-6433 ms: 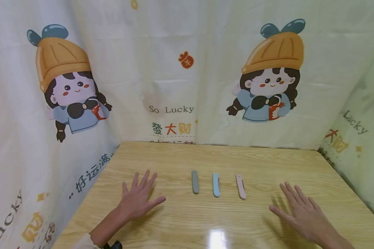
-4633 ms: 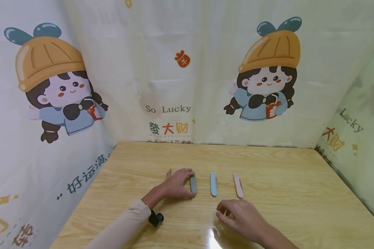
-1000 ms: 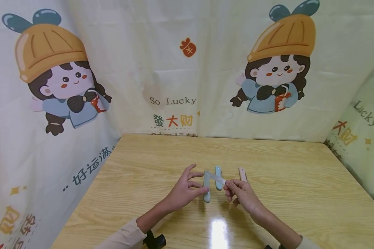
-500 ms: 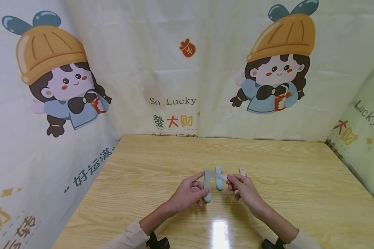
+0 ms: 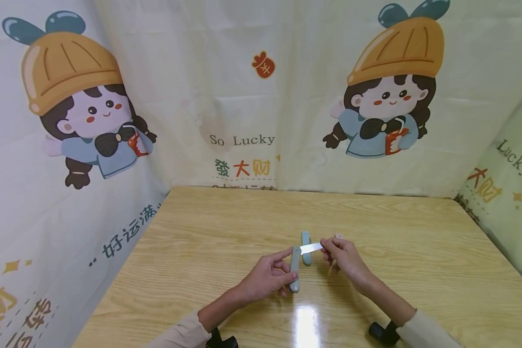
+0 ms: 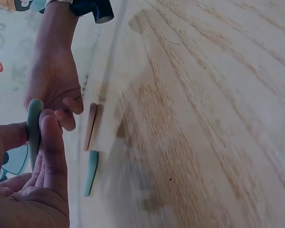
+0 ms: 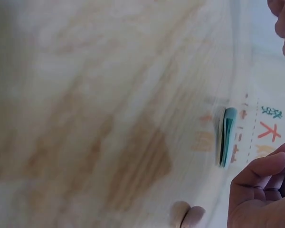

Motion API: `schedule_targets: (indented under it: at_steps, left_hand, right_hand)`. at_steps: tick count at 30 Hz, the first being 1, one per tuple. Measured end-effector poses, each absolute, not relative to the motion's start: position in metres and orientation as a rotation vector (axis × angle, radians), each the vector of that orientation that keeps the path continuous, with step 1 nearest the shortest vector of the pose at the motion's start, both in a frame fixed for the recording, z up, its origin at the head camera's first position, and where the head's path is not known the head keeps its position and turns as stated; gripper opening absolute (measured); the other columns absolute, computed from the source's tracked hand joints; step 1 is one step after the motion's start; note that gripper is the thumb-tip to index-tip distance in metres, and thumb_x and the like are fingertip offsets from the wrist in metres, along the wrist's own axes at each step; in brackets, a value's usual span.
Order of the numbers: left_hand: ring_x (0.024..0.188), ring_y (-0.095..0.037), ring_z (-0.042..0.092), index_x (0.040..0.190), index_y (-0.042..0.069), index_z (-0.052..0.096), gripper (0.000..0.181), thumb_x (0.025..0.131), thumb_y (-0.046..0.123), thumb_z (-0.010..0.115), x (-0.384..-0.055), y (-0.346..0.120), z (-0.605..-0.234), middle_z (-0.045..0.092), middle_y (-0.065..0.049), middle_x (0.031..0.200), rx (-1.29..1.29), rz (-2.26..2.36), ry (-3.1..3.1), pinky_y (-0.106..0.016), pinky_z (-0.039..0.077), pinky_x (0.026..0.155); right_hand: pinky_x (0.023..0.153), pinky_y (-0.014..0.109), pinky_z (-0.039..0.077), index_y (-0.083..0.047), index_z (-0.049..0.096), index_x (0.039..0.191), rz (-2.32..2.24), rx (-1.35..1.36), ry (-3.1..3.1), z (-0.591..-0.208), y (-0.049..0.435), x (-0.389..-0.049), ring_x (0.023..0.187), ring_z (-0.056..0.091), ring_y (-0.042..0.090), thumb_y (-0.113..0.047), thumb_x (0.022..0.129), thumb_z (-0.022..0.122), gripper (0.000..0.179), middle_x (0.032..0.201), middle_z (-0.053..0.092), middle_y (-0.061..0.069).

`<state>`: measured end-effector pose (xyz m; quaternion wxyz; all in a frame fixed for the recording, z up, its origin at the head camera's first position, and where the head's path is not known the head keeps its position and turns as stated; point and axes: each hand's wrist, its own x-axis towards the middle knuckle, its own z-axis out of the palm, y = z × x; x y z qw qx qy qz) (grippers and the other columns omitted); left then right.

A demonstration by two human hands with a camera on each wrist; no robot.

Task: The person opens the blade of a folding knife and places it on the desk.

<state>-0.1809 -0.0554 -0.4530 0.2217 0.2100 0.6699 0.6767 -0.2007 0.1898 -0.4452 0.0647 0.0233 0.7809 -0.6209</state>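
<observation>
A grey-green folding knife point(image 5: 295, 266) is raised close over the table, its handle pointing away from me. My left hand point(image 5: 265, 279) grips the handle, thumb near the lower end and index finger reaching to the pivot end. The shiny blade point(image 5: 311, 248) is swung out to the right, roughly square to the handle. Its far end is pinched between thumb and fingers of my right hand point(image 5: 347, 261). In the left wrist view, the handle point(image 6: 34, 126) stands between thumb and fingers; the blade is hidden there.
Just behind the blade lies a light blue folding knife point(image 5: 306, 260) on the wooden table point(image 5: 226, 217). A pink folding knife point(image 5: 338, 237) lies farther right, mostly covered by my right hand. Printed curtains point(image 5: 304, 111) hang along the table's back and sides.
Both hands were spread apart; since then my left hand has picked up the grey-green knife and my right hand has taken its blade. Over the last half second the blade has swung farther out.
</observation>
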Motion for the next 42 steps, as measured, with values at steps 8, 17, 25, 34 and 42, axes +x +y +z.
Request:
schedule_targets:
  at_steps: [8, 17, 25, 34, 42]
  left_hand:
    - [0.071, -0.016, 0.068, 0.157, 0.0, 0.033, 0.067, 0.098, -0.001, 0.065, -0.177, -0.054, -0.453, 0.065, -0.006, 0.093, 0.601, 1.858, 1.776, -0.026, 0.057, 0.06]
    - [0.069, -0.014, 0.067, 0.157, 0.002, 0.035, 0.066, 0.098, -0.003, 0.064, -0.176, -0.051, -0.452, 0.065, -0.008, 0.092, 0.618, 1.86, 1.72, -0.024, 0.055, 0.059]
    - [0.072, -0.013, 0.067, 0.157, 0.003, 0.035, 0.062, 0.101, -0.002, 0.061, -0.175, -0.049, -0.45, 0.064, -0.004, 0.092, 0.709, 1.721, 1.692, -0.024, 0.056, 0.062]
    - [0.078, -0.006, 0.064, 0.155, 0.006, 0.042, 0.06, 0.099, 0.0, 0.064, -0.178, -0.047, -0.454, 0.07, 0.001, 0.09, 0.812, 1.657, 1.869, -0.018, 0.047, 0.065]
    - [0.079, -0.01, 0.066, 0.15, 0.008, 0.046, 0.058, 0.096, 0.0, 0.068, -0.186, -0.054, -0.458, 0.07, -0.002, 0.09, 0.723, 1.723, 2.069, -0.021, 0.05, 0.066]
  right_hand:
    - [0.055, 0.028, 0.042, 0.004, 0.064, 0.096, -1.802, 0.034, 2.391, -0.44, 0.194, -0.207, 0.07, 0.054, 0.018, -0.028, 0.107, 0.056, 0.035, 0.076, 0.056, 0.003]
    - [0.056, 0.028, 0.043, 0.0, 0.064, 0.097, -1.808, 0.038, 2.368, -0.44, 0.194, -0.212, 0.069, 0.054, 0.016, -0.029, 0.107, 0.055, 0.032, 0.076, 0.056, 0.002]
    - [0.058, 0.029, 0.045, 0.001, 0.065, 0.099, -1.788, 0.034, 2.382, -0.44, 0.192, -0.213, 0.071, 0.054, 0.017, -0.031, 0.106, 0.057, 0.033, 0.077, 0.056, 0.002]
    - [0.06, 0.03, 0.049, 0.006, 0.064, 0.108, -1.827, 0.022, 2.317, -0.436, 0.193, -0.212, 0.072, 0.056, 0.018, -0.038, 0.109, 0.049, 0.046, 0.079, 0.057, 0.005]
    - [0.067, 0.032, 0.052, 0.006, 0.056, 0.134, -1.779, -0.073, 2.462, -0.43, 0.199, -0.2, 0.085, 0.059, 0.023, -0.043, 0.109, 0.045, 0.055, 0.12, 0.062, 0.018]
